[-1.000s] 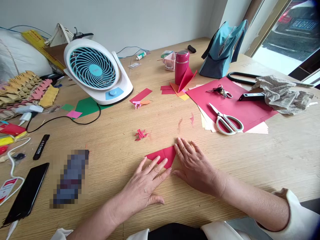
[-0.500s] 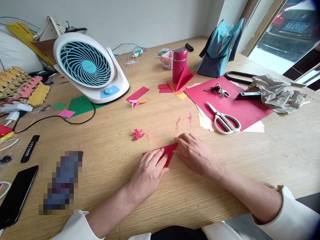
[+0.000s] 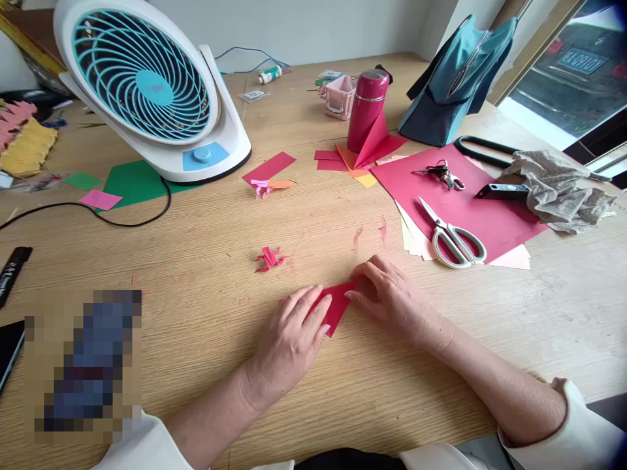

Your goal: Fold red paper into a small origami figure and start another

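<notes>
A folded piece of red paper lies on the wooden table in front of me. My left hand rests flat over its left part, fingers slightly spread. At the paper's upper right corner, the thumb and fingers of my right hand close on the edge in a pinch. Just beyond my left hand sits a small red folded paper figure. Farther back, a pink and orange paper figure lies by a red paper strip.
A white fan stands at the back left. White-handled scissors and keys lie on a large red sheet at the right. Behind are a red flask, a pink basket and a blue bag.
The camera view has shifted closer. My right hand's fingers have drawn together at the paper's corner, while my left hand stays on the paper.
</notes>
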`<act>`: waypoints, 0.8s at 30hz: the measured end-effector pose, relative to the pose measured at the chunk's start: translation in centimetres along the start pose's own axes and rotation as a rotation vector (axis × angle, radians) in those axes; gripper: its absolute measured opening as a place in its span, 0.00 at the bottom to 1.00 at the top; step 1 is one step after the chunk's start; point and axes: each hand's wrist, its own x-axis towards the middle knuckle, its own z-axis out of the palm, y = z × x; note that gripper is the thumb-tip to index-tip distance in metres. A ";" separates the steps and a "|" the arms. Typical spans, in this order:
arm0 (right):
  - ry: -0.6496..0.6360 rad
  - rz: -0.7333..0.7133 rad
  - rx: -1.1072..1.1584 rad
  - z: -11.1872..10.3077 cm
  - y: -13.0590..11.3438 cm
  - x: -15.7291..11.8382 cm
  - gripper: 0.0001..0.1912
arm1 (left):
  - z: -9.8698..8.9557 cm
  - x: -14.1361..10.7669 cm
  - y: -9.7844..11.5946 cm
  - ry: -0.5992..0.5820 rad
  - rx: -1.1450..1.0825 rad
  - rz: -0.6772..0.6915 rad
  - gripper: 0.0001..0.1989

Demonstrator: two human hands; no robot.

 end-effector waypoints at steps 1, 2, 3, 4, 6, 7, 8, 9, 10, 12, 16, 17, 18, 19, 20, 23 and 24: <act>-0.006 0.003 -0.008 0.0 0.0 0.0 0.10 | 0.0 0.0 0.0 -0.005 -0.006 -0.011 0.20; -0.014 0.006 -0.018 0.0 -0.1 0.0 0.11 | 0.0 0.0 0.0 -0.011 -0.016 -0.020 0.21; -0.021 0.007 -0.027 -0.1 -0.1 0.0 0.11 | 0.0 0.1 0.0 -0.014 -0.028 -0.028 0.23; -0.028 0.007 -0.033 -0.2 -0.2 0.0 0.11 | -0.1 0.1 0.0 -0.017 -0.040 -0.034 0.24; -0.041 0.008 -0.025 -0.3 -0.4 0.1 0.11 | -0.1 0.2 0.0 -0.018 -0.059 -0.040 0.25; -0.047 0.012 -0.009 -0.4 -0.5 0.1 0.11 | -0.1 0.2 0.0 -0.019 -0.064 -0.042 0.25; -0.050 0.016 0.015 -0.4 -0.7 0.1 0.10 | -0.1 0.2 0.0 -0.019 -0.067 -0.041 0.24; -0.051 0.021 0.043 -0.4 -0.8 0.1 0.09 | -0.1 0.1 0.0 -0.017 -0.067 -0.038 0.22; -0.049 0.025 0.076 -0.4 -0.9 0.1 0.09 | -0.1 0.1 -0.1 -0.013 -0.065 -0.034 0.21; -0.038 0.027 0.142 -0.3 -1.0 0.0 0.08 | -0.1 0.0 -0.1 0.000 -0.057 -0.017 0.18; -0.017 0.026 0.202 -0.1 -0.9 -0.1 0.07 | -0.1 -0.1 -0.2 0.036 -0.043 0.045 0.13; -0.015 0.027 0.203 0.0 -0.9 -0.1 0.07 | -0.2 -0.1 -0.2 0.048 -0.042 0.063 0.13; -0.014 0.027 0.201 0.0 -0.8 -0.1 0.07 | -0.3 -0.1 -0.2 0.054 -0.039 0.072 0.13; -0.012 0.026 0.193 0.1 -0.8 -0.1 0.08 | -0.4 -0.1 -0.2 0.059 -0.036 0.083 0.13; -0.011 0.025 0.180 0.1 -0.8 -0.1 0.09 | -0.4 0.0 -0.2 0.058 -0.033 0.091 0.12; -0.008 0.027 0.125 0.3 -0.9 -0.1 0.12 | -0.6 0.1 -0.2 0.056 -0.017 0.105 0.11; -0.007 0.028 0.110 0.3 -0.9 -0.1 0.12 | -0.6 0.1 -0.2 0.060 -0.011 0.112 0.11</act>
